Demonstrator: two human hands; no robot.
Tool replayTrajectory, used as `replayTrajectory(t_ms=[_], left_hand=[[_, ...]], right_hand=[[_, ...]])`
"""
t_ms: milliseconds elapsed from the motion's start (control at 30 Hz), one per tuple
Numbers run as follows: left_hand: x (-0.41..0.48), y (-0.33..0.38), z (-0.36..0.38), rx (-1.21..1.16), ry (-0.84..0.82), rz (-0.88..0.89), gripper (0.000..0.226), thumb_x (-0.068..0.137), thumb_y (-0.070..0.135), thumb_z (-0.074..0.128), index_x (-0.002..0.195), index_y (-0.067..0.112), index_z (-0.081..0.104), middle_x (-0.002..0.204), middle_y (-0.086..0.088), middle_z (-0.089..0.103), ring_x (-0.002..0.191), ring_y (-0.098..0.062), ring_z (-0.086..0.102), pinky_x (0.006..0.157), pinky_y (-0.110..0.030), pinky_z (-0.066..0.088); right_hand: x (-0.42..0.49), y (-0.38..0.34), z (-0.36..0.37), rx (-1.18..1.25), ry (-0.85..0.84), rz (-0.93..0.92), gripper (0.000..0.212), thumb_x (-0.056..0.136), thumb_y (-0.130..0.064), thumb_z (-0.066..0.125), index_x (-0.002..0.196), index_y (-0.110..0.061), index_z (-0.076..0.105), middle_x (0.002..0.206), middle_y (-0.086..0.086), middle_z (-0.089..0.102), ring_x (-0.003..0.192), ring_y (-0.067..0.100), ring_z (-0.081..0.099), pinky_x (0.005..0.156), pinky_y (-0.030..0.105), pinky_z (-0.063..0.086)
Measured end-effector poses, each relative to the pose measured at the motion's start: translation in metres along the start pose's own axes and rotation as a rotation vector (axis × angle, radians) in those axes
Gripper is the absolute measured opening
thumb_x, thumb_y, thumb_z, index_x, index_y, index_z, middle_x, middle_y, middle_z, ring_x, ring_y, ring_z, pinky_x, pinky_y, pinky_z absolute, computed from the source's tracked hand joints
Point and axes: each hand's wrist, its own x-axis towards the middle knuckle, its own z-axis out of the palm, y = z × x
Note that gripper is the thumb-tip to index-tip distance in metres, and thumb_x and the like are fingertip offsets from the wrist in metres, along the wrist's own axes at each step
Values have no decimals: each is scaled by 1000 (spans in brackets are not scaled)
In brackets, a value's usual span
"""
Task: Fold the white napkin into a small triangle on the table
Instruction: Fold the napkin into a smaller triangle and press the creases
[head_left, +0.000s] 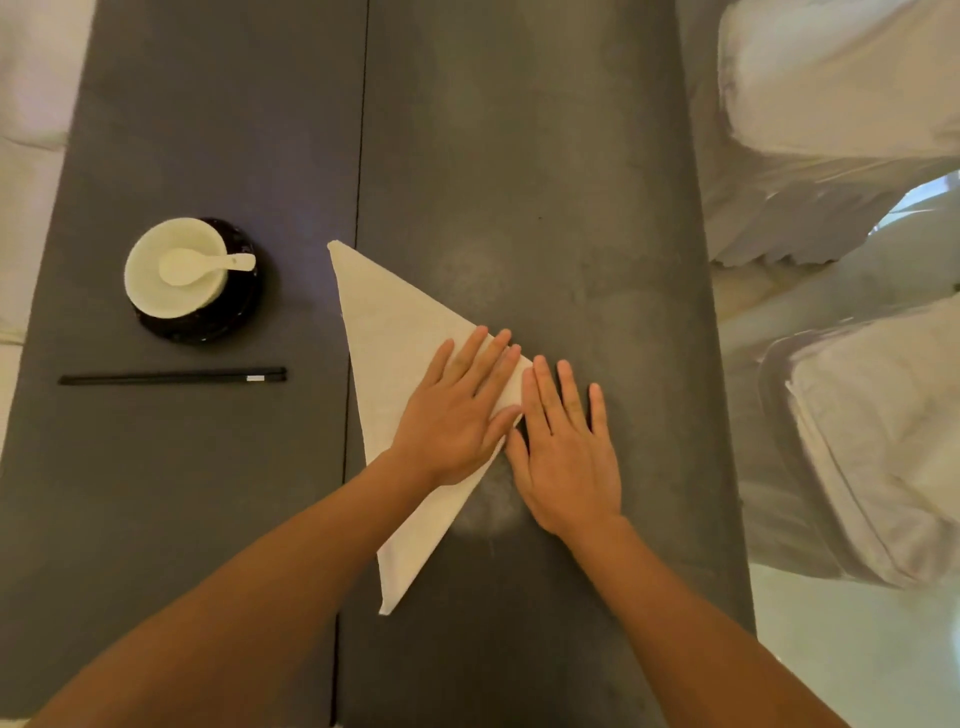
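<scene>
The white napkin (387, 338) lies flat on the dark grey table (545, 182) as a large triangle, one tip far left, one tip near me, its right corner under my hands. My left hand (457, 410) presses flat on the napkin's right part with straight fingers. My right hand (566, 452) lies flat beside it, mostly on the bare table, its index finger and thumb touching the napkin's right corner.
A white bowl (174, 267) with a white spoon (205, 265) sits on a dark saucer (228, 317) at the left. Black chopsticks (171, 376) lie below it. White-covered chairs (841, 104) stand along the right edge. A seam (358, 182) splits the tabletop.
</scene>
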Motion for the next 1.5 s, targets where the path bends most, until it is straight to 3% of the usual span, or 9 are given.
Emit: replayTrajectory(t_ms=[267, 667, 833, 1200, 1267, 1500], left_hand=[[8, -35, -5, -5, 15, 1, 69, 99, 61, 10, 157, 25, -3, 165, 1, -8, 150, -19, -17, 123, -47, 0], [30, -131, -17, -17, 137, -233, 75, 97, 63, 9, 157, 19, 2, 165, -6, -3, 151, -23, -10, 123, -45, 1], [36, -137, -18, -84, 177, -299, 79, 96, 65, 10, 157, 15, 3, 165, -9, -6, 151, -24, -12, 123, -40, -2], [49, -139, -24, -39, 120, -462, 84, 95, 66, 6, 155, 9, -3, 164, -13, -9, 150, -33, -12, 122, -48, 0], [46, -136, -28, -12, 84, -451, 85, 93, 67, 5, 155, 10, -4, 164, -14, -10, 149, -36, -13, 121, -50, -2], [-35, -94, -5, -13, 62, -167, 84, 95, 69, 8, 155, 12, -9, 163, -12, -18, 148, -35, -19, 122, -52, -2]], right_hand=[[-1, -3, -1, -70, -28, 30, 71, 100, -56, 22, 156, -16, 4, 165, -1, -2, 151, 18, -7, 122, 49, 9], [-1, -7, 2, -145, -4, 48, 70, 100, -55, 17, 156, -15, 5, 165, 1, 3, 152, 19, -2, 121, 49, 10], [-1, -7, 3, -150, 11, 49, 70, 100, -55, 17, 156, -15, 4, 165, 0, 2, 152, 19, -3, 121, 48, 10], [0, -10, 0, -160, -6, 57, 71, 100, -56, 11, 156, -14, 1, 164, 1, -3, 151, 19, -9, 122, 46, 5], [0, -11, 0, -166, -23, 61, 71, 99, -56, 10, 155, -13, 0, 164, 3, -4, 151, 20, -11, 123, 46, 4], [-1, -13, -10, -104, -55, 58, 76, 98, -60, 12, 155, -14, -8, 163, 2, -13, 149, 18, -19, 123, 43, -7]])
